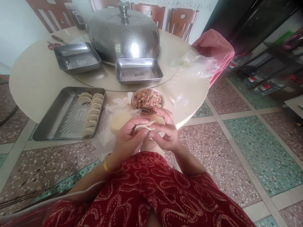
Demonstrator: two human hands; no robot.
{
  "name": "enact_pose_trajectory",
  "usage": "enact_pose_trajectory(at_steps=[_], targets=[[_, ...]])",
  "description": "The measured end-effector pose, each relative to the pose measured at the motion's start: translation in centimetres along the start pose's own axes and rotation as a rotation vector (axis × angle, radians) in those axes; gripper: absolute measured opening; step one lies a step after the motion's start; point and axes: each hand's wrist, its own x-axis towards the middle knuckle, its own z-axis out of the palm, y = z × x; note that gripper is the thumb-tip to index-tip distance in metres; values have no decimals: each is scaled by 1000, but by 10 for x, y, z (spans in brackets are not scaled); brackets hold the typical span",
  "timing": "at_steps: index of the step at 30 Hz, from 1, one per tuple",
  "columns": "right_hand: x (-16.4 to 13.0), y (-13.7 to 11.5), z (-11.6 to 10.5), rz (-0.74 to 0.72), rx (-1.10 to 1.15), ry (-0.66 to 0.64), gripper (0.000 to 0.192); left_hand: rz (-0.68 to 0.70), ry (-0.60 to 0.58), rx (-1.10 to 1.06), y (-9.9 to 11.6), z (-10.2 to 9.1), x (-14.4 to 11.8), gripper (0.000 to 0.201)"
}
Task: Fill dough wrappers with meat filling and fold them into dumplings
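Observation:
Between both hands, just in front of the filling bowl, is a dumpling point(145, 126) with its wrapper partly folded over. My left hand point(129, 135) pinches its left side between thumb and fingers. On its right side, the thumb and fingers of my right hand point(167, 130) grip the wrapper edge. Minced filling fills a bowl point(147, 100) behind my hands. A stack of round dumpling wrappers point(119, 121) lies on a plastic bag point(104, 135) beside my left hand. Several folded dumplings point(93, 112) sit in rows along the right of a large metal tray point(50, 126).
A big perforated steel dome lid point(124, 34) stands at the table's back. Before it are two smaller metal trays, one on the left point(77, 56) and one on the right point(139, 71). Red scissors point(52, 46) lie far left. Clear plastic bags point(199, 63) lie near a pink-covered chair point(215, 47).

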Motion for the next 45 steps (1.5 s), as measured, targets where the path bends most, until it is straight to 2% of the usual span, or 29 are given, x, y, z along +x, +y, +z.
enact_pose_trajectory(at_steps=[5, 10, 15, 17, 20, 25, 34, 39, 45], targets=[[2, 6, -4, 35, 118, -79, 31, -51, 0, -17, 1, 1, 0, 17], [-2, 5, -5, 127, 186, -9, 26, -25, 18, -72, 3, 2, 1, 17], [-4, 4, -3, 145, 151, -4, 19, -58, 8, -82, 3, 2, 0, 16], [-4, 3, -2, 135, 151, -22, 19, -62, 4, -91, 1, 2, -1, 15], [-5, 2, -3, 142, 133, 18, 22, -63, 5, -113, 0, 2, -1, 14], [-6, 0, -4, 58, 44, 35, 19, -129, 38, -152, 2, 4, 0, 11], [-6, -5, -1, 29, -64, 103, 14, -181, 3, -68, 3, 5, 1, 14], [-6, -5, -6, 80, -34, 152, 9, -194, 27, -87, 4, 8, 0, 10], [-3, -3, -19, 127, -98, 51, 15, -147, 19, -60, 1, 8, 0, 15]])
